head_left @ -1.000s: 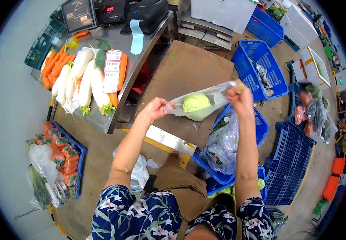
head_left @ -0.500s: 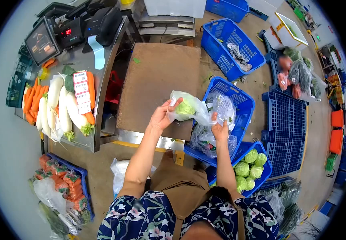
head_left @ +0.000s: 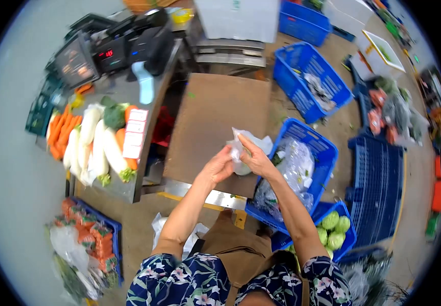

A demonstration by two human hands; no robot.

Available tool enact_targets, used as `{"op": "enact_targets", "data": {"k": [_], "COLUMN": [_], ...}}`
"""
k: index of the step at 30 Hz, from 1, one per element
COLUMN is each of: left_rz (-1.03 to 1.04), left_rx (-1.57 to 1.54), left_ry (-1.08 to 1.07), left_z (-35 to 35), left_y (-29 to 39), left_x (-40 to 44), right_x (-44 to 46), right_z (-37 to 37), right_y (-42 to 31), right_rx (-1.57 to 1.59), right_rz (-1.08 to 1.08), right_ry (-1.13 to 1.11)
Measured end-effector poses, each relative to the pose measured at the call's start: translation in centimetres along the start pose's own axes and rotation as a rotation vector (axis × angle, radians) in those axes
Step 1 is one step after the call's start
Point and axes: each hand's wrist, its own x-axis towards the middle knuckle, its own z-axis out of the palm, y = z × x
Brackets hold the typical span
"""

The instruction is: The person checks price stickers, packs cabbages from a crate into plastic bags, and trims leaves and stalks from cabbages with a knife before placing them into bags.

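Both hands are together over the near right part of the brown board (head_left: 220, 107). A thin translucent plastic bag (head_left: 237, 151) is gathered between them. My right hand (head_left: 257, 159) is closed on the bunched plastic, fingers pointing up and left. On the other side my left hand (head_left: 219, 164) has its fingers closed against the same bag. Below the gathered part, a pale rounded bulge shows between the hands; the cabbage inside is mostly hidden. Some plastic flares out to the right, behind my right hand.
A blue crate (head_left: 329, 166) of crumpled plastic stands right of the board, with green cabbages (head_left: 335, 230) in another crate nearer me. On the left metal table (head_left: 123, 187) lie white radishes (head_left: 99, 148), carrots (head_left: 63, 133) and a label strip (head_left: 135, 133).
My right hand has moved from the bag's trailing end up to my left hand, and the plastic is now bunched between them. The camera view has shifted, so the surroundings appear lower and further right.
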Motion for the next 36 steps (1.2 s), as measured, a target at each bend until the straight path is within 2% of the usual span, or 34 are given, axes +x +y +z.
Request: {"op": "enact_targets", "data": {"k": [3,4,5,6,7,8,10,11,14,15,18,19,21,22,23,24,25,26,28,29,30,31,34,35,36], "left_rz": [0.024,0.025,0.044,0.051,0.048,0.116,0.241,0.228,0.322,0.514,0.413,0.388,0.209,0.122,0.085,0.017,-0.073,-0.120,-0.352,-0.348,-0.260,-0.156,-0.140,-0.186,-0.177], "left_rx": [0.209,0.267,0.426,0.585,0.745,0.763,0.803,0.916,1.177,1.213,0.692,0.573,0.451,0.384,0.386,0.378,0.359,0.492,0.359,0.373,0.244,0.100,-0.297,-0.478,-0.464], "left_ry": [0.087,0.105,0.130,0.155,0.179,0.238,0.338,0.357,0.431,0.464,0.621,0.801,0.916,0.966,0.941,0.773,0.599,0.592,0.237,0.224,0.166,0.244,0.393,0.461,0.505], "left_z": [-0.1,-0.4,-1.1,-2.3,-2.8,-3.1,-2.6,-3.6,-3.2,-3.3,-5.1,-6.9,-13.1,-14.9,-15.3,-15.8,-16.3,-12.8,-12.1,-10.4,-9.6,-7.2,-10.3,-11.4,-12.2], "left_y": [1.9,2.6,2.9,3.1,3.7,4.1,4.8,4.6,4.7,4.3,5.2,5.3,4.5,4.3,4.1,4.5,4.7,5.6,7.1,7.4,7.3,7.3,6.0,5.8,5.2], "left_x": [-2.2,-2.5,-2.4,-2.1,-2.2,-2.4,-3.1,-2.9,-3.3,-3.2,-2.2,-0.9,1.7,2.9,3.6,3.3,2.6,0.7,-0.3,-1.0,-1.1,-1.5,3.1,4.9,5.4], "right_x": [2.0,2.7,3.1,3.3,3.7,4.1,4.6,4.5,4.4,4.6,3.3,2.3,0.9,1.2,1.3,0.2,0.4,0.3,0.7,0.6,0.7,1.0,0.1,-1.0,-2.0], "right_z": [3.1,3.6,4.2,4.6,4.7,4.8,6.0,6.3,5.9,6.2,5.6,5.6,5.5,5.4,5.3,5.3,4.8,4.0,3.1,2.8,2.6,2.4,4.3,4.7,5.3], "right_y": [1.7,2.2,2.4,2.0,1.4,1.0,1.8,2.3,4.1,3.1,5.9,5.9,5.1,5.2,5.4,5.6,4.3,4.7,2.5,1.1,0.1,-0.5,0.5,1.2,1.8], "right_rx": [0.097,0.243,0.226,0.471,0.302,0.134,0.112,0.099,0.304,0.468,0.614,0.578,0.502,0.301,0.103,-0.093,-0.380,-0.387,-0.668,-0.668,-0.435,-0.327,0.177,0.197,0.304], "right_rz": [-0.034,0.080,0.179,0.268,0.199,0.125,0.061,0.034,0.297,0.288,0.317,0.352,0.420,0.399,0.378,0.378,0.275,0.309,0.158,0.094,0.186,0.093,0.040,0.008,0.045], "right_ry": [-0.083,-0.092,-0.020,-0.034,-0.038,-0.033,0.061,0.119,0.097,0.159,0.140,0.117,0.073,0.017,-0.034,-0.083,-0.042,-0.055,-0.072,0.003,0.089,0.078,0.140,0.101,0.130]}}
